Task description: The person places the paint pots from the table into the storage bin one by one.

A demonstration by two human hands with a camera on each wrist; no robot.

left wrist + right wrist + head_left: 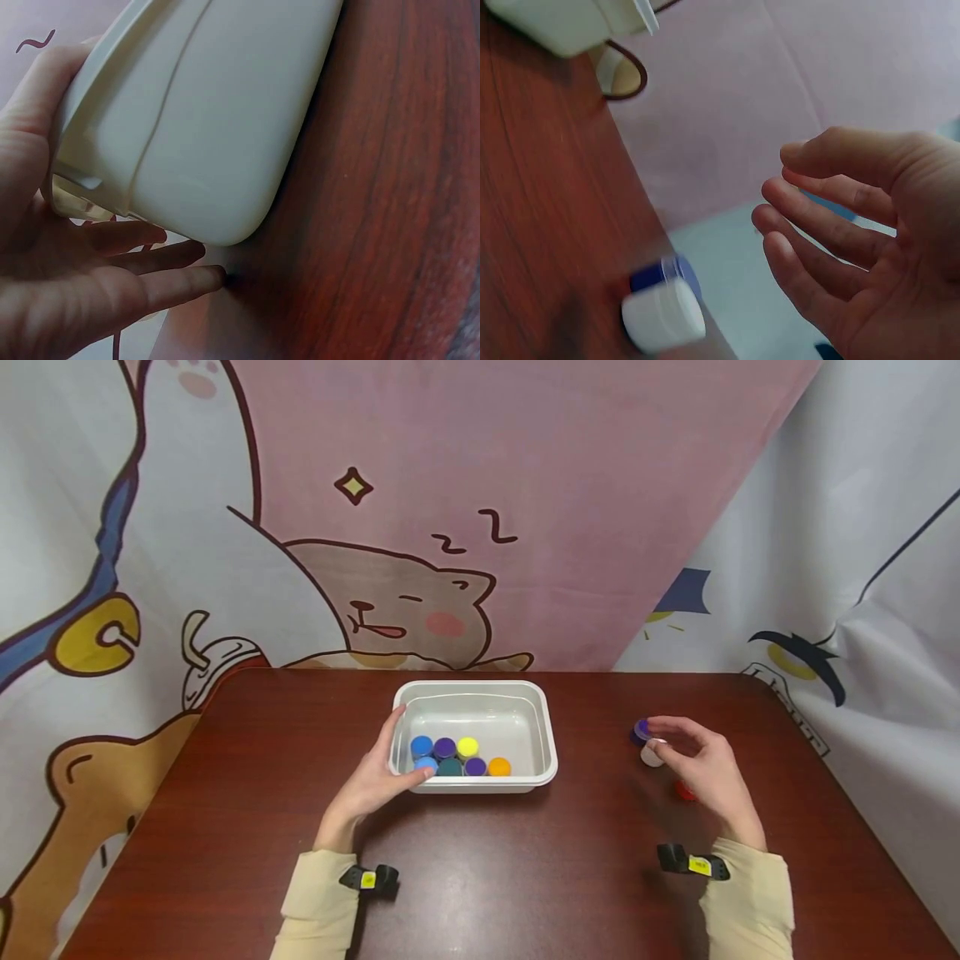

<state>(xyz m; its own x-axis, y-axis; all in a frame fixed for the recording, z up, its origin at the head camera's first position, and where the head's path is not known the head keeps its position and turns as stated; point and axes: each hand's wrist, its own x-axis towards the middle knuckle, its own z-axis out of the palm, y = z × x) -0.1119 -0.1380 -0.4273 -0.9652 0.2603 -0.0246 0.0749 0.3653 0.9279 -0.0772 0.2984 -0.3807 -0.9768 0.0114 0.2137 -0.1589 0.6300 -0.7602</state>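
Here, ten jars [445,748], seven inside tub [480,786] left fingers [387,728] grip; right fingers [821,220] loosely parted.

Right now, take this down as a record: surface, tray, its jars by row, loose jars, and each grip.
Surface: reddish-brown table
Tray: white plastic tray
Back row: blue jar, purple jar, yellow jar
Front row: light blue jar, dark green jar, second purple jar, orange jar
Loose jars: dark blue jar, white jar, red jar (partly hidden)
Left grip: holding the tray's left end
Right grip: near the loose jars, holding nothing
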